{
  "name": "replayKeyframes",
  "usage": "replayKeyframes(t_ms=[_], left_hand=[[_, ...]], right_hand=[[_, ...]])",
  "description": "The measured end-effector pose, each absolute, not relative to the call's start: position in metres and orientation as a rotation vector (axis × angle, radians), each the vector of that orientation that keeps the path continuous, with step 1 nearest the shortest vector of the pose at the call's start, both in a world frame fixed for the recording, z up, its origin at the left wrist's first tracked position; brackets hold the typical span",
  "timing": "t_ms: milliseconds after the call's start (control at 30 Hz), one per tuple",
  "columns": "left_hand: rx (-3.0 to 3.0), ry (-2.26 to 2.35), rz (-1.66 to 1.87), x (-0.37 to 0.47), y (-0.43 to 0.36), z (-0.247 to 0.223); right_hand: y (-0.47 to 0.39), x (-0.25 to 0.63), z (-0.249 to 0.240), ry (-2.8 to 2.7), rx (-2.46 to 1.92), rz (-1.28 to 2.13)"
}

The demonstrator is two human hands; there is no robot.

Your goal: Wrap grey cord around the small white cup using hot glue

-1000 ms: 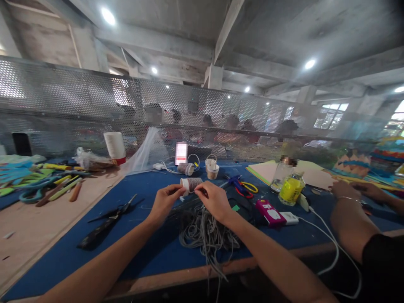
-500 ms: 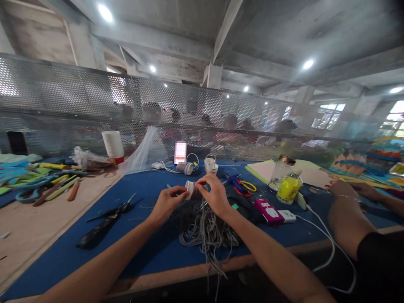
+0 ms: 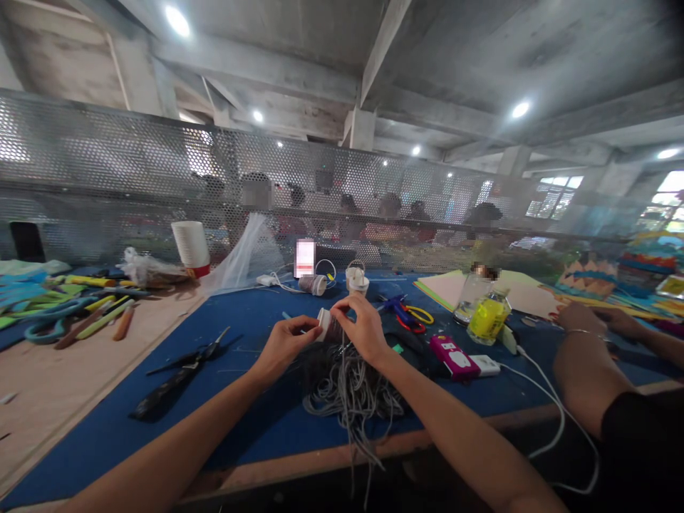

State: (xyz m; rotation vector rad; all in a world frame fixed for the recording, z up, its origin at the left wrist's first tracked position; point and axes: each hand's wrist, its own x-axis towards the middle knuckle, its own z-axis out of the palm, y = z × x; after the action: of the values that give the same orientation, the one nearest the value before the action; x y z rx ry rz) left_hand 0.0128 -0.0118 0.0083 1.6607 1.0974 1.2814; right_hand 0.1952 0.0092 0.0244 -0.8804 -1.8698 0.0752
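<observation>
Between my hands a small white paper cup (image 3: 323, 322) lies on its side, its body partly wound with grey-brown cord. My left hand (image 3: 283, 348) is closed on the cup's rim, thumb and fingers pinching it. At the wound side, my right hand (image 3: 364, 329) pinches the grey cord (image 3: 345, 367), which hangs from the fingers; its fingertips lie against the cup and hide part of it. Below, a loose tangle of the same cord (image 3: 353, 395) lies on the blue mat (image 3: 256, 420), with strands dropping over the table's front edge.
Behind my hands lie another cord-wound cup (image 3: 311, 285) and a small handled cup (image 3: 357, 279). Black pliers (image 3: 187, 374) lie left; a blue glue gun (image 3: 395, 310), magenta case (image 3: 454, 358) and yellow jar (image 3: 489, 317) stand right. A co-worker's arm (image 3: 582, 363) reaches in.
The cup has turned a little in my fingers, so more of its rim and wound side shows. Both hands stay in nearly the same place.
</observation>
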Motion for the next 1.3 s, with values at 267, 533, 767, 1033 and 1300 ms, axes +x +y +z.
replayKeyframes(t_ms=[267, 533, 767, 1033, 1300], left_hand=[[1.641, 1.057, 1.261, 0.0118, -0.0088, 0.0039], [1.622, 1.049, 1.249, 0.014, -0.0136, 0.009], [1.637, 1.049, 1.257, 0.012, -0.0141, 0.009], [1.605, 1.041, 1.257, 0.0112, -0.0121, 0.0063], [1.659, 1.044, 1.234, 0.0108, -0.0128, 0.0068]], right_hand=[[0.0146, 0.1967, 0.0217, -1.846, -0.932, 0.109], [0.0184, 0.1992, 0.0187, -1.828, -0.974, 0.127], [0.0193, 0.1994, 0.0173, -1.817, -0.995, 0.11], [0.017, 0.2009, 0.0202, -1.802, -0.992, 0.126], [0.0187, 0.2005, 0.0184, -1.803, -1.005, 0.132]])
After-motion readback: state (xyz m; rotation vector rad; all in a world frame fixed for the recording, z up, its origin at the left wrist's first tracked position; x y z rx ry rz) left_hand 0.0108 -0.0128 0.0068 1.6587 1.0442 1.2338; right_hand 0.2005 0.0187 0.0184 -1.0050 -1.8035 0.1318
